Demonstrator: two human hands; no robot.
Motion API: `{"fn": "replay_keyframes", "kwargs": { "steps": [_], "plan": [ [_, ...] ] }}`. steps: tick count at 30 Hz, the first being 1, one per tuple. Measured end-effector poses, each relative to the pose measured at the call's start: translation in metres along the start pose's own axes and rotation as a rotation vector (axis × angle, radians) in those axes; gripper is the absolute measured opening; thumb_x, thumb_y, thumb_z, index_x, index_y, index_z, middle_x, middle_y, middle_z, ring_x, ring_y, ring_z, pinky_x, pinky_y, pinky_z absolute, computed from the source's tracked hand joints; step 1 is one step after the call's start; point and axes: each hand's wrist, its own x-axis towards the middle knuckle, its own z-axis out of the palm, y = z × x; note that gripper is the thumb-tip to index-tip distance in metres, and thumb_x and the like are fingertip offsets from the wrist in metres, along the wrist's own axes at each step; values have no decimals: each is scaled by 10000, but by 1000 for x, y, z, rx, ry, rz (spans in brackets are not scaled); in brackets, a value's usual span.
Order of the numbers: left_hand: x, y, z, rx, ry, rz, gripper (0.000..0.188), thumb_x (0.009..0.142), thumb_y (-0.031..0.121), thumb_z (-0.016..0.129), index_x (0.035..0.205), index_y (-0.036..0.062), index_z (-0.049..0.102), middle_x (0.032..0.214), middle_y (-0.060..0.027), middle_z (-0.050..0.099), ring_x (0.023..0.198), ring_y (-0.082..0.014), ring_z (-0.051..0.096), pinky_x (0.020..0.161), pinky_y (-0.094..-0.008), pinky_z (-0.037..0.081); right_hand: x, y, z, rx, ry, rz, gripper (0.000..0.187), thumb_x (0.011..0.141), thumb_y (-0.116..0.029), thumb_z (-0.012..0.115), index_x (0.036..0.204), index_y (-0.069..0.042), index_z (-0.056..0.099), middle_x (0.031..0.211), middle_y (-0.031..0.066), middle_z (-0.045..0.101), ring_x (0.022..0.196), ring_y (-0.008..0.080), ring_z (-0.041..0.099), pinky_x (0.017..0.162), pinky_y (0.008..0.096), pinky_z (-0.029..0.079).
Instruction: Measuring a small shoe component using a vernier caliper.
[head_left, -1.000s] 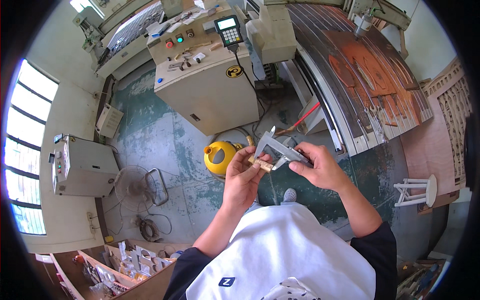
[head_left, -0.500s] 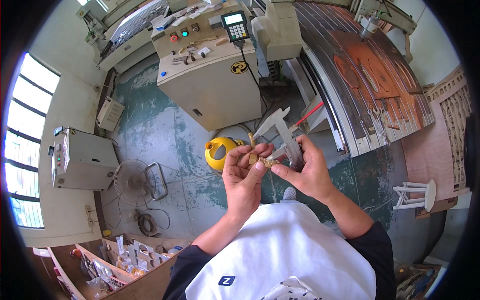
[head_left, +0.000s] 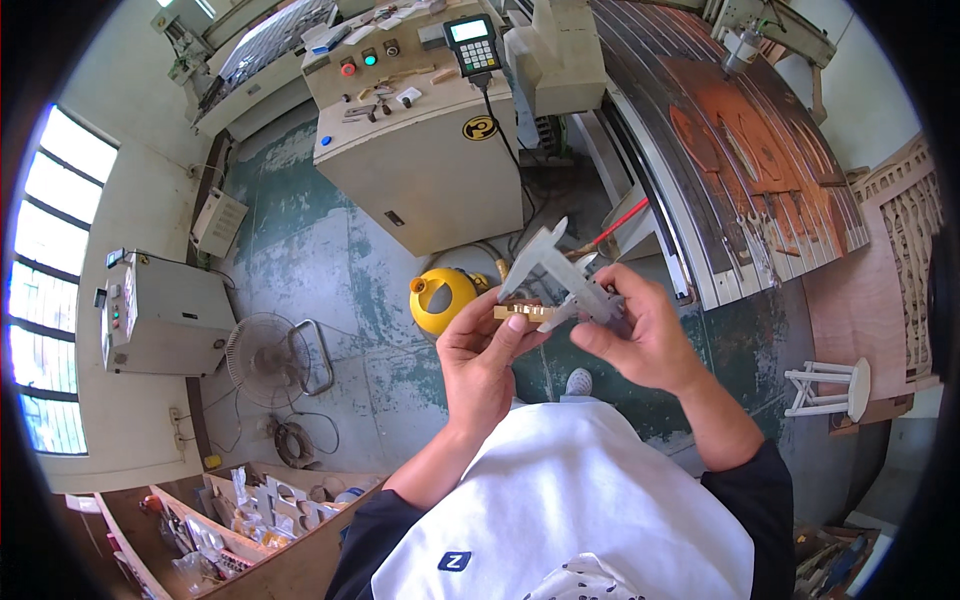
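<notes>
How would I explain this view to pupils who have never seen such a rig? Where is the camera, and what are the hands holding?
There is no robot here: these are a person's own bare hands. The camera is worn on the head, looking down; its fisheye lens bends straight edges near the rim. The left hand holds a small tan piece; the right hand holds a grey caliper. Beyond them, a beige cabinet has small tools and a keypad on it. To its right, a reddish-brown board lies on a slotted machine bed.

Bright barred window (head_left: 55, 290), worn floor (head_left: 310, 260), 1 stool (head_left: 859, 390).
</notes>
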Motion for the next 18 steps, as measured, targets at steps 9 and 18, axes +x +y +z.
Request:
{"fn": "replay_keyframes", "kwargs": {
  "steps": [9, 18],
  "plan": [
    [-11, 7, -6, 221, -160, 93, 350, 813, -128, 675, 1143, -81, 564, 1028, -183, 688, 946, -214, 685, 850, -311, 573, 8, -31, -35, -333, -167, -36, 257, 831, -120, 733, 995, 33, 606, 773, 93, 635, 600, 127, 576, 521, 267, 450],
    [-17, 16, -7, 409, -247, 171, 273, 796, -135, 690, 1036, -55, 588, 999, -163, 710, 921, -160, 685, 772, -242, 557, 11, -42, -36, -449, -199, -213, 257, 777, -61, 748, 982, 35, 627, 802, 135, 666, 607, 193, 624, 544, 291, 469]
  ]
}}
